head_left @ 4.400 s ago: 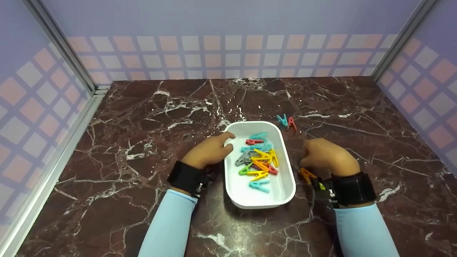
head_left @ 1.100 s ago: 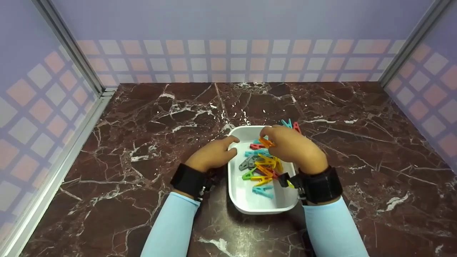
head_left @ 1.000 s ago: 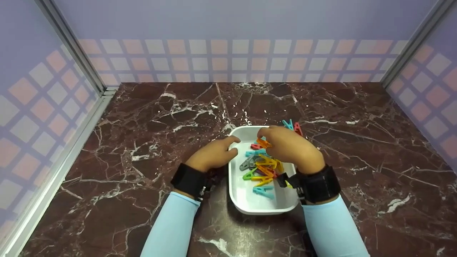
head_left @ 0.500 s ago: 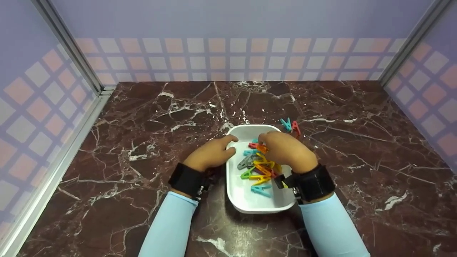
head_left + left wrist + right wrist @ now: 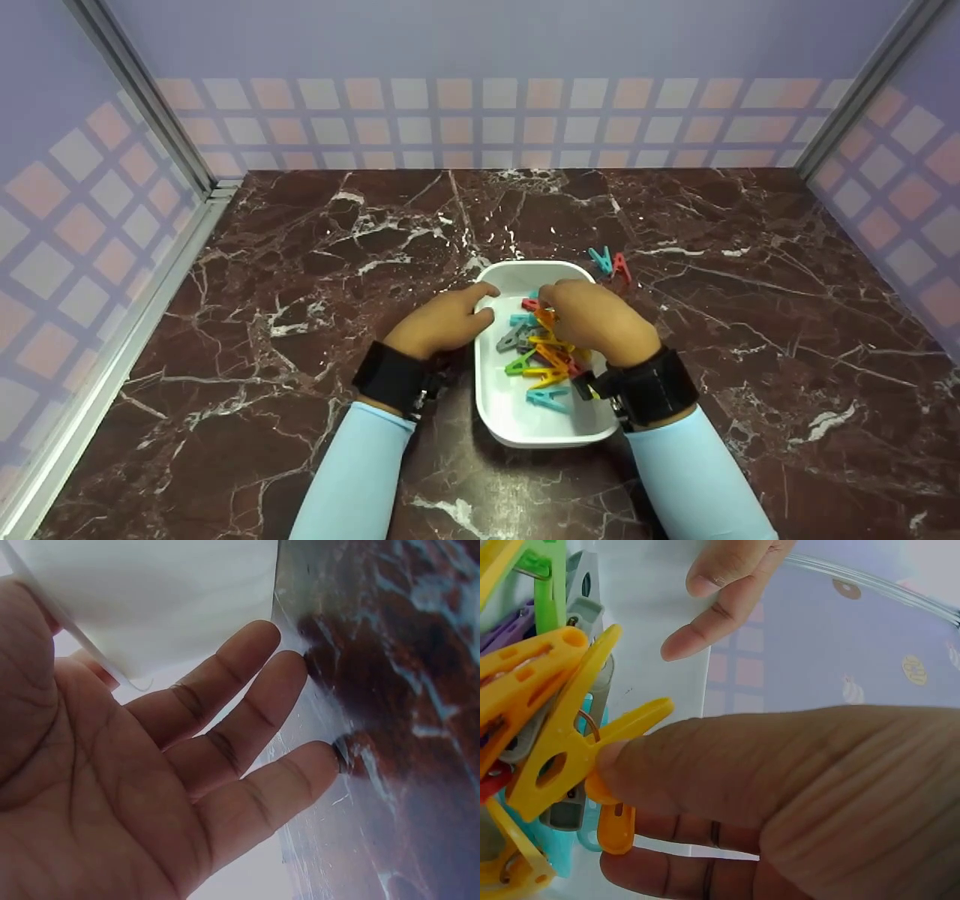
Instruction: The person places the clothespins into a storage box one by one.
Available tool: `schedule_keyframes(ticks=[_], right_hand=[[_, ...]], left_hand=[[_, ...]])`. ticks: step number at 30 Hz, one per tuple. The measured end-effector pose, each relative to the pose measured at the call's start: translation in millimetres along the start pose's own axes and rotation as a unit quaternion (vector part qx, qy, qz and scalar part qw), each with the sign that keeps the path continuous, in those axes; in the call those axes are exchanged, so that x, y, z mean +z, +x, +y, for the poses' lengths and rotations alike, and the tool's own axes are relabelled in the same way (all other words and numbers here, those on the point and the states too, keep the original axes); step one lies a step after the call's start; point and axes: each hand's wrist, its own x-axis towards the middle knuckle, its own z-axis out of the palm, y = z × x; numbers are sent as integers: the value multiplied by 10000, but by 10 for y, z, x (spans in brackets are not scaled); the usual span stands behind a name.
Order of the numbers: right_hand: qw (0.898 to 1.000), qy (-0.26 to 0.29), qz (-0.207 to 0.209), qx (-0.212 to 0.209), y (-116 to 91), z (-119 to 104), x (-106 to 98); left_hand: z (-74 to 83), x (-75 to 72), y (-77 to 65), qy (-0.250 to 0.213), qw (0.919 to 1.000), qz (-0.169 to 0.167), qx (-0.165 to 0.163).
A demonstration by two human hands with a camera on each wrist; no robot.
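A white plastic tray (image 5: 517, 420) stands on the counter with several clothespins in it. At its left rim, my left hand (image 5: 442, 322) holds the edge, thumb and index finger over the rim. The other fingers (image 5: 262, 705) extend down outside the wall in the left wrist view. My right hand (image 5: 604, 319) is inside the tray and pinches an orange clothespin (image 5: 616, 829), mostly hidden by the thumb. A yellow clothespin (image 5: 562, 742) lies against that thumb. Grey clothespins (image 5: 513, 337), a green one (image 5: 519, 364) and a turquoise one (image 5: 549, 399) lie nearby.
A turquoise clothespin (image 5: 601, 259) and a red clothespin (image 5: 621, 268) lie on the dark marbled counter (image 5: 300, 262), behind the tray's right corner. Tiled-pattern panels (image 5: 499, 127) enclose the counter at the back and both sides.
My right hand has come from the counter right of the tray into it, bringing an orange clothespin, then lowered it among the others. My left hand has stayed at the rim.
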Motion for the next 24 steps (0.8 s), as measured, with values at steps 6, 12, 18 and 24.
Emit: schedule_keyframes(ticks=[6,12,18,24], right_hand=[[9999,115,3,117,-18,-14,-17],[9995,148,-20,269,-38,-36,-39],[9989,413,188,-105,-61,-6,-83],[9854,1113,1223,-403,-174,142,-202]], left_hand=[[6,-1,-3,-4,10000,34,29],[7,-4,-3,34,10000,57,7],[-3,0,-8,14,10000,48,-36],[6,2,-8,-12,10000,36,-16]])
